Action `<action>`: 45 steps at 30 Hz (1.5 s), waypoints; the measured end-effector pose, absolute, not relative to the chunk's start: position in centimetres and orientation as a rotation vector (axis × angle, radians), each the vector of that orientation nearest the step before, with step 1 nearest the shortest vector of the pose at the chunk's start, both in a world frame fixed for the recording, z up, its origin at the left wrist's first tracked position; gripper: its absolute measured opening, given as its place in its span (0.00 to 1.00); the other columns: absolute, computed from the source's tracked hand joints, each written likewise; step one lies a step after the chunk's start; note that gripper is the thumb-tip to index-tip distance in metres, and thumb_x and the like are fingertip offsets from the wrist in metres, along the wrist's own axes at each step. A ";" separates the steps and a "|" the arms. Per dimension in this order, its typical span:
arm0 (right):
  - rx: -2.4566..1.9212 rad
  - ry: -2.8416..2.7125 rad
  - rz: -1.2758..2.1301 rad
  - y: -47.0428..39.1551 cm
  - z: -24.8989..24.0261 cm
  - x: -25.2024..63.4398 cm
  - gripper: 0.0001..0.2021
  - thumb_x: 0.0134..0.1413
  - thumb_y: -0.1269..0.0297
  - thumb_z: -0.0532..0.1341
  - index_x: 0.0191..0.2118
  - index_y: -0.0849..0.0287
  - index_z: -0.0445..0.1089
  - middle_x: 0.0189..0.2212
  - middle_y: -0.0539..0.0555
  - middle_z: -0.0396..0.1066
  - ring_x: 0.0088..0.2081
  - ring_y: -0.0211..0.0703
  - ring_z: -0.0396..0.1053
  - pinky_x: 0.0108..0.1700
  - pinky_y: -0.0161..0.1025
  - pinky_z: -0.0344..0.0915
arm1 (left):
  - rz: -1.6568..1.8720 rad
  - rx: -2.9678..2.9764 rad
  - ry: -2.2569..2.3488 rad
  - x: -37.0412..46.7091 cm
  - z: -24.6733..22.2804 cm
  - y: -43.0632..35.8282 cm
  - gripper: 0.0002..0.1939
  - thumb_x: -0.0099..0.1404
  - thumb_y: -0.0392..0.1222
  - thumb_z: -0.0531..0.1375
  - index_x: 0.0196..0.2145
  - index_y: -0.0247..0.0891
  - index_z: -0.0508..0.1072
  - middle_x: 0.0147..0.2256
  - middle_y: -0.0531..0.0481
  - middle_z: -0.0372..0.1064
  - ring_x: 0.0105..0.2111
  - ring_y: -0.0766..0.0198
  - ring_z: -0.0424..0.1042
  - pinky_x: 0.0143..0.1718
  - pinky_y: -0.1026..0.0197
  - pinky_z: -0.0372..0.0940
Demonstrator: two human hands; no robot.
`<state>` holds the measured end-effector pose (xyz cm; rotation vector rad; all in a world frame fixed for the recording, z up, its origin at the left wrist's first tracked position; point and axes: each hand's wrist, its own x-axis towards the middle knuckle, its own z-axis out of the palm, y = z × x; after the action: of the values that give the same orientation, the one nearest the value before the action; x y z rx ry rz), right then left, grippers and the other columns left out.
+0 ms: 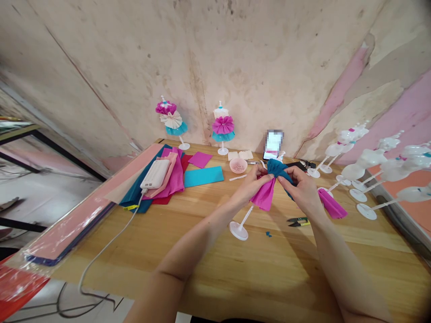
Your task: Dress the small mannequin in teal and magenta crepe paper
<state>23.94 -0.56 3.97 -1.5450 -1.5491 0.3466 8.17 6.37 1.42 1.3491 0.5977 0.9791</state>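
Note:
Both hands work at a small white mannequin stand (239, 230) that leans on the table. A magenta crepe paper skirt (263, 195) hangs on the figure, and gathered dark blue crepe paper (276, 167) wraps its upper part. From the left, my left hand (258, 180) pinches the blue paper at the waist. My right hand (299, 185) is closed on the same paper from the right, thumb in front. The mannequin's body is mostly hidden by paper and fingers. Below my right hand lie thread snips (298, 222), and small blue scraps (268, 234) are near the stand's base.
Two dressed mannequins (222, 128) stand by the wall. Several undressed ones (365, 162) and a magenta roll (332, 204) are at right. A pink bowl (238, 166) of beads and a phone (273, 143) sit behind. Left are a cabled power bank (155, 174), paper sheets and a turquoise strip (204, 176).

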 end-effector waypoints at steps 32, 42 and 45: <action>-1.569 -1.468 0.402 -0.7 4.2 23.6 0.14 0.58 0.50 0.59 0.32 0.57 0.65 0.21 0.46 0.60 0.22 0.34 0.53 0.23 0.34 0.50 | 0.943 1.400 0.597 8.4 1.3 6.3 0.14 0.60 0.45 0.63 0.38 0.37 0.62 0.37 0.49 0.66 0.38 0.64 0.68 0.41 0.59 0.62; -1.541 -1.526 0.456 -0.8 4.6 23.8 0.13 0.57 0.52 0.61 0.34 0.58 0.69 0.24 0.48 0.62 0.25 0.35 0.54 0.25 0.35 0.50 | 0.982 1.389 0.643 8.2 1.7 6.2 0.13 0.61 0.46 0.61 0.37 0.37 0.63 0.36 0.50 0.67 0.36 0.66 0.67 0.40 0.61 0.61; -1.517 -1.505 0.527 -0.9 4.5 23.7 0.14 0.57 0.51 0.60 0.34 0.58 0.69 0.22 0.47 0.59 0.24 0.35 0.51 0.24 0.35 0.47 | 0.986 1.399 0.609 8.3 1.6 6.3 0.11 0.62 0.44 0.60 0.38 0.37 0.64 0.37 0.49 0.68 0.37 0.65 0.68 0.40 0.60 0.61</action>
<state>23.72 -0.91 4.54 -1.5170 -1.5055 0.5271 8.26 6.27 1.57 1.3991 0.6095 0.9861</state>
